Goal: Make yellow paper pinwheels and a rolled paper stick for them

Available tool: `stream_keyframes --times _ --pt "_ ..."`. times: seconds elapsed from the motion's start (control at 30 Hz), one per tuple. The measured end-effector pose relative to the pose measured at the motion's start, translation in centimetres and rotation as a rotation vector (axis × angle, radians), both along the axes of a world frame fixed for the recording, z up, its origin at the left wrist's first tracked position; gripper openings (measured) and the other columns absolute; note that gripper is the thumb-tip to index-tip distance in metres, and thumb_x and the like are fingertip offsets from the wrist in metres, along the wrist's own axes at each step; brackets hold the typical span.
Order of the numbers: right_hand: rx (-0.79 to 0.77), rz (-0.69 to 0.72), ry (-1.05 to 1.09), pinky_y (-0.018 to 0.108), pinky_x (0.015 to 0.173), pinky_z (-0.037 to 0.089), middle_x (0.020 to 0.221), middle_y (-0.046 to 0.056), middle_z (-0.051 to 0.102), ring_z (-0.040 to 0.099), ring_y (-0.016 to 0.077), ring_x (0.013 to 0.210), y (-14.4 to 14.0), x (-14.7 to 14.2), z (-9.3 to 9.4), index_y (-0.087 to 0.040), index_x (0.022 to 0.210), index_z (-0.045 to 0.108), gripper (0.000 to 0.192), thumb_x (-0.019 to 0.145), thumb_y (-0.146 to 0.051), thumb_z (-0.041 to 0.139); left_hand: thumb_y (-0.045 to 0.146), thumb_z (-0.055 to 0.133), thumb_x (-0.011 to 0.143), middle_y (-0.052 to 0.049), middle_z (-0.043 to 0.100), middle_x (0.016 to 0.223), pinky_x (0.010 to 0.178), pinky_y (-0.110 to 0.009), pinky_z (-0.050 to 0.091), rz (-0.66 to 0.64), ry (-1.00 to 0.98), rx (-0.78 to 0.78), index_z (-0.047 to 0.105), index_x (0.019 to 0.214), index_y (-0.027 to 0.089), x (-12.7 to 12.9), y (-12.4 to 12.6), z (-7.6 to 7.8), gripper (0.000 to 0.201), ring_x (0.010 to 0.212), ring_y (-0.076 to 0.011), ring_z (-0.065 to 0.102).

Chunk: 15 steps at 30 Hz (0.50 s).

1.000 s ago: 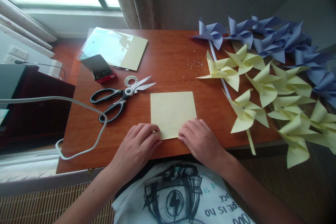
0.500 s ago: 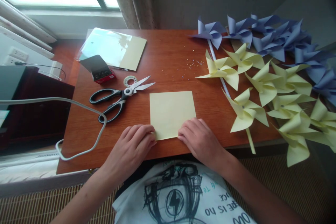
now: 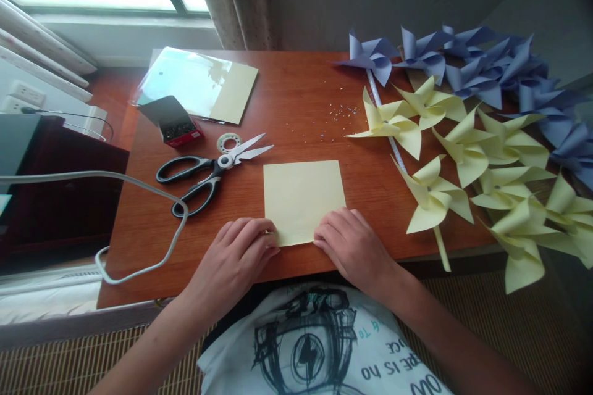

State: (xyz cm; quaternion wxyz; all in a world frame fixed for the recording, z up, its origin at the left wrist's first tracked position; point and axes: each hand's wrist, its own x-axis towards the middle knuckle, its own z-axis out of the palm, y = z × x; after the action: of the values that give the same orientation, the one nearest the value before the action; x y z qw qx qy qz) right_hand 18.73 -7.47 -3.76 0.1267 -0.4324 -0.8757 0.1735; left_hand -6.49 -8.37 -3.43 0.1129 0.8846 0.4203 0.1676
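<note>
— Head view: what are the fingers doing?

— The left hand (image 3: 234, 259) lies palm down, fingers curled loosely together, tips pressing the near left corner of the yellow paper square (image 3: 303, 200). The right hand (image 3: 349, 247) does the same at the near right corner, fingers close together and bent onto the paper's edge. Neither hand grips anything; both only press down.

— And where does the paper lie?

— Flat on the wooden table (image 3: 296, 92), just in front of the person, its near edge close to the table's front edge and between the two hands.

— What is around it?

— To the left, black-handled scissors (image 3: 210, 173) lie with blades slightly parted, well clear of the left hand. Just beyond them sits a small tape roll (image 3: 229, 142) and an open red box (image 3: 173, 120), and behind that a plastic sleeve of yellow sheets (image 3: 199, 83). A white cable (image 3: 139, 216) loops over the table's left edge. To the right lie yellow pinwheels (image 3: 463, 154), with blue pinwheels (image 3: 463, 58) behind them. Tiny scraps (image 3: 345, 112) dot the wood between.
</note>
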Motion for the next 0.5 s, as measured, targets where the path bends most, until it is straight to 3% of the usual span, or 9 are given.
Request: stream_keyframes --times 0.37,0.5 --pt "-0.007 -0.012 -0.016 0.035 0.077 0.034 0.087 0.005 0.062 0.049 0.0209 0.084 0.0 0.0 0.2 -0.018 0.085 0.061 0.019 0.102 -0.021 0.051 0.017 0.053 0.098 -0.009 0.066 0.110 0.087 -0.037 0.047 0.043 0.027 -0.039 0.061 0.094 0.018 -1.6 -0.4 0.6 0.009 0.098 -0.0219 0.059" --pt "-0.032 -0.011 -0.003 0.036 0.078 0.035 0.088 0.004 0.062 0.049 0.0209 0.085 0.0 0.2 0.3 -0.019 0.086 0.061 0.018 0.101 -0.021 0.051 0.012 0.059 0.093 -0.013 0.069 0.114 0.087 -0.041 0.047 0.075 0.033 0.035 0.064 0.105 0.015 -0.2 -2.1 1.0 0.013 0.102 -0.0267 0.061"
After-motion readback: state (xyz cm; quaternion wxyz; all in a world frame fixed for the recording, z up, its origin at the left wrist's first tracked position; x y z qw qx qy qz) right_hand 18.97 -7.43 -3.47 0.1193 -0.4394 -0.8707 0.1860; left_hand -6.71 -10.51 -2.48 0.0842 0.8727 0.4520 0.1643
